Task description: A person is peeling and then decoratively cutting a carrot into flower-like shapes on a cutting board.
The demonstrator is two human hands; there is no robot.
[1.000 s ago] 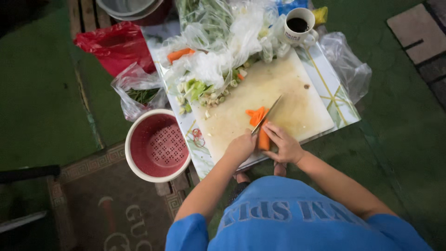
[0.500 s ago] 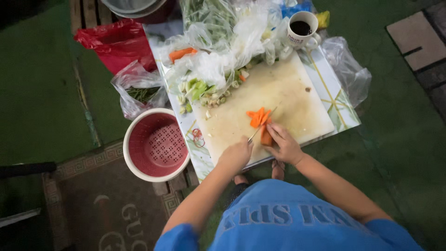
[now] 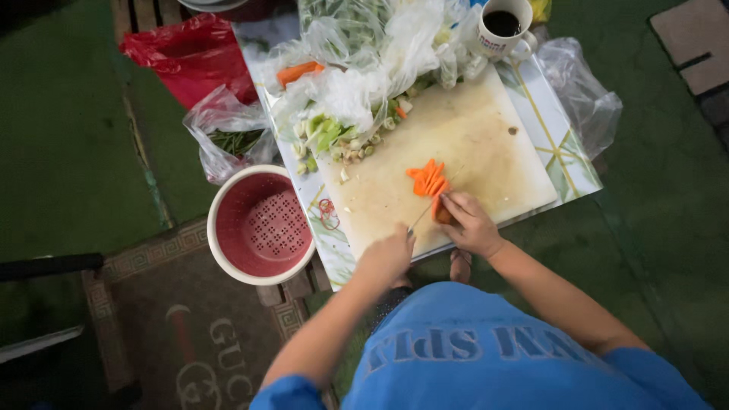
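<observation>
At the far left lay a crumpled red plastic bag (image 3: 186, 57), and below it a round red colander with a white rim (image 3: 260, 225) stood just beside the pale rectangular cutting board (image 3: 471, 137). A clear plastic bag of green vegetables (image 3: 228, 140) sat between the two red things.

The left hand (image 3: 386, 258) was closed around the handle of a thin knife (image 3: 427, 209), whose blade ran up toward the fanned orange carrot slices (image 3: 427, 179) near the middle of the board. The blade was so slim in this view that its edge could only be guessed at. The right hand (image 3: 469, 225) pressed fingers down on the uncut carrot stub (image 3: 441, 214), touching the slices.

Farther right, a white mug of dark drink (image 3: 505, 26) stood at the board's top corner, near a loose clear bag (image 3: 585, 91).

The stub looked short, so the fingertips sat very near the blade; a slip on the rounded piece could have brought the knife onto them. The heaped bags crowding the board's upper edge could also have snagged the slices.
</observation>
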